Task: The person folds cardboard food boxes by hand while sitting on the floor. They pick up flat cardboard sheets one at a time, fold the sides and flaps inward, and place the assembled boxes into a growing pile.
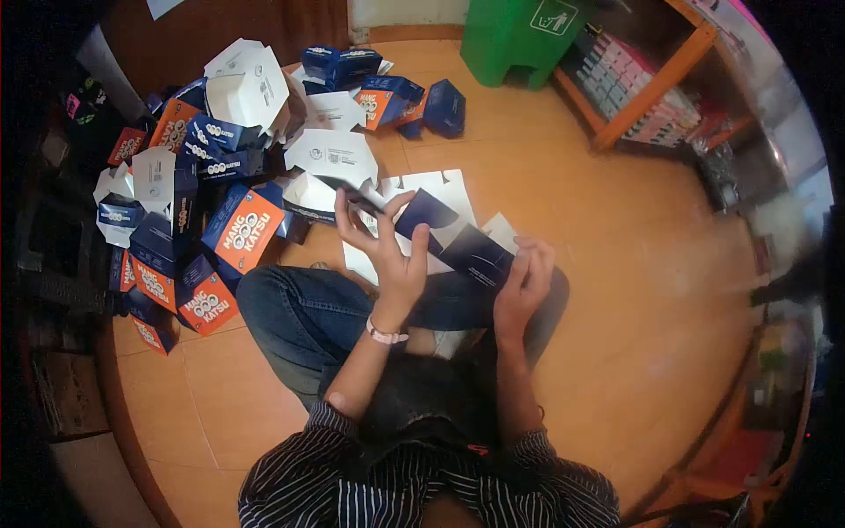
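Observation:
An unfolded dark blue carton [475,255] is held slanting over my lap, with its white inside showing in places. My right hand [525,286] pinches its right end between thumb and fingers. To the left, my left hand [392,255] has its fingers curled at a dark, thin flat piece [355,191]; I cannot tell whether this is a flap of the carton. The left thumb points up near the carton's left part. White flat cardboard [449,187] with notched edges lies on the floor just beyond my hands.
A heap of folded boxes [246,229] in blue, orange and white, printed "Mang Katsu", fills the floor at left. A green bin [515,44] stands at the back. A wooden shelf [651,88] with stacked packs is at right. My crossed legs [304,317] rest on the orange tiles.

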A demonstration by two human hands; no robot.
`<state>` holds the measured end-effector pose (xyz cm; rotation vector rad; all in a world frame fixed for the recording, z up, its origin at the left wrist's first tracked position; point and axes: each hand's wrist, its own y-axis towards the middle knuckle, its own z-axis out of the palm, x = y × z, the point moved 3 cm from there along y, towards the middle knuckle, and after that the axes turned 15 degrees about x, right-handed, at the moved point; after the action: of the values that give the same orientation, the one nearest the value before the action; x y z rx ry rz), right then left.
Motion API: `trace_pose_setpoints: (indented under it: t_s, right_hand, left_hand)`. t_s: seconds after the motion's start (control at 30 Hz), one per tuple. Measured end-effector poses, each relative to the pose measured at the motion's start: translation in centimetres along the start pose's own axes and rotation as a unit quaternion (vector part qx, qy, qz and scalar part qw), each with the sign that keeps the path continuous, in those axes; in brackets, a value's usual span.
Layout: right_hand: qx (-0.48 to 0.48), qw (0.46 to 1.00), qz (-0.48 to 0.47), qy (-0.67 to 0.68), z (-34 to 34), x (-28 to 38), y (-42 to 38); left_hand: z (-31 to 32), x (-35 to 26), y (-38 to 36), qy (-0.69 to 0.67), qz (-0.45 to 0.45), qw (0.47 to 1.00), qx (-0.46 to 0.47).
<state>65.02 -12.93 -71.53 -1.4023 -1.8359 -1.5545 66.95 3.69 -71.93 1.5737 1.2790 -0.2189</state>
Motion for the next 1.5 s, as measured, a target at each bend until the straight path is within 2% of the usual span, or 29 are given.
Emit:
trace_pose_setpoints:
  t_s: [0.07, 0.23, 0.3, 0.37, 0.43, 0.5, 0.53, 0.57, 0.6, 0.63, 0.7, 0.73, 0.77, 0.83, 0.87, 0.9, 0.93, 0.97, 1.0, 1.03, 1.07, 1.1, 1.17, 1.23, 1.27, 1.3, 1.37, 1.4, 1.5]
  right_hand:
    - [-0.033, 0.999, -0.003, -0.006, 0.2, 0.0, 0.1]
    - [-0.064, 0.998, -0.005, -0.025, 0.4, -0.5, 0.0]
    - [-0.062, 0.998, 0.004, -0.015, 0.3, -0.7, 0.2]
    - [-0.062, 0.998, 0.014, -0.007, 0.0, -0.7, 0.3]
    - [0.000, 1.000, -0.001, 0.029, -0.2, -0.3, 0.1]
    - [-0.010, 0.998, 0.001, 0.057, -0.3, -1.3, 0.5]
    - [-0.022, 0.996, -0.031, 0.077, -0.6, -1.2, 1.0]
    - [-0.033, 0.993, -0.061, 0.097, -0.9, -0.9, 1.3]
    - [-0.044, 0.994, -0.006, 0.101, -1.4, -0.5, 1.5]
    - [-0.039, 0.974, 0.060, 0.214, -1.7, -2.7, 1.5]
    - [-0.067, 0.888, 0.099, 0.444, -2.2, -3.2, 1.5]
    - [-0.056, 0.813, 0.138, 0.563, -1.9, -3.9, 2.0]
    - [-0.096, 0.780, 0.189, 0.589, -1.5, -3.4, 1.8]
    - [-0.076, 0.735, 0.190, 0.647, 0.3, -5.4, 1.3]
    - [-0.072, 0.733, 0.193, 0.648, 0.7, -6.1, 1.2]
    - [-0.102, 0.773, 0.189, 0.597, 0.7, -6.9, 1.1]
    - [-0.133, 0.808, 0.181, 0.544, 0.7, -7.0, 1.2]
    - [-0.131, 0.807, 0.181, 0.546, 0.9, -6.9, 1.0]
    - [-0.149, 0.926, 0.134, 0.320, 0.2, -6.3, 0.8]
    - [-0.159, 0.981, 0.081, 0.071, -0.3, -5.3, 0.6]
    - [0.003, 0.999, -0.016, -0.034, 0.1, -2.9, 0.7]
    - [0.124, 0.983, -0.048, -0.125, 1.1, -1.3, 1.2]
    - [0.352, 0.929, 0.082, 0.084, 3.3, -1.3, 0.7]
    - [0.423, 0.896, 0.083, 0.111, 4.3, -2.9, -0.7]
    - [0.411, 0.877, 0.117, 0.218, 4.9, -4.2, -1.8]
    - [0.416, 0.874, 0.120, 0.220, 4.8, -5.2, -2.7]
    - [0.247, 0.839, 0.231, 0.425, 3.9, -6.3, -3.5]
    - [0.227, 0.833, 0.158, 0.479, 4.0, -6.6, -3.3]
    - [0.268, 0.810, 0.124, 0.506, 4.6, -6.6, -3.1]
  left_hand:
    - [0.4, -0.3, -0.4, -0.040, -0.013, 0.998, -0.045]
    - [1.6, -0.1, -0.3, -0.072, -0.025, 0.996, -0.045]
    - [2.2, -0.1, -0.8, -0.207, -0.041, 0.977, -0.014]
    - [0.5, -3.6, 0.6, -0.061, 0.103, 0.986, 0.112]
    - [0.1, -4.9, 2.2, 0.031, 0.221, 0.934, 0.280]
    - [-0.5, -5.5, 3.3, 0.021, 0.244, 0.909, 0.338]
    - [-0.5, -5.6, 3.5, 0.016, 0.267, 0.881, 0.389]
    - [-0.7, -4.7, 3.1, 0.017, 0.267, 0.882, 0.388]
    - [-1.2, -2.9, 2.8, -0.112, 0.247, 0.901, 0.340]
    - [-1.5, -1.0, 2.6, -0.236, 0.228, 0.901, 0.284]
    - [-1.9, 3.0, 2.0, -0.223, 0.108, 0.966, 0.075]
    - [-2.6, 3.8, 2.2, -0.125, 0.030, 0.989, 0.075]
    - [-2.4, 4.4, 2.0, -0.224, -0.011, 0.973, 0.062]
    - [-2.6, 6.1, 2.0, -0.223, -0.048, 0.955, 0.191]
    - [-3.0, 5.8, 2.0, -0.293, -0.051, 0.938, 0.180]
    - [-3.6, 5.3, 2.1, -0.361, -0.053, 0.916, 0.168]
    - [-4.8, 4.7, 2.3, -0.263, -0.010, 0.952, 0.158]
    - [-6.1, 3.1, 2.8, -0.166, 0.068, 0.968, 0.175]
    - [-6.7, 2.2, 2.8, -0.057, 0.130, 0.963, 0.228]
    - [-6.9, 1.5, 2.5, 0.052, 0.186, 0.941, 0.279]
    - [-7.0, 0.6, 2.0, 0.101, 0.225, 0.914, 0.323]
    - [-6.7, 0.6, 1.0, 0.096, 0.220, 0.911, 0.335]
    - [-5.8, 0.9, -0.8, 0.073, 0.211, 0.886, 0.407]
    - [-5.2, 1.8, -2.3, 0.055, 0.211, 0.893, 0.395]
    - [-4.9, 2.8, -2.7, -0.024, 0.111, 0.907, 0.406]
    - [-4.6, 3.9, -3.4, -0.103, 0.007, 0.906, 0.410]
    - [-3.6, 7.0, -4.6, -0.167, -0.159, 0.872, 0.432]
    - [-2.7, 8.2, -5.0, -0.193, -0.177, 0.858, 0.441]
    - [-1.1, 9.8, -5.8, -0.278, -0.203, 0.830, 0.439]
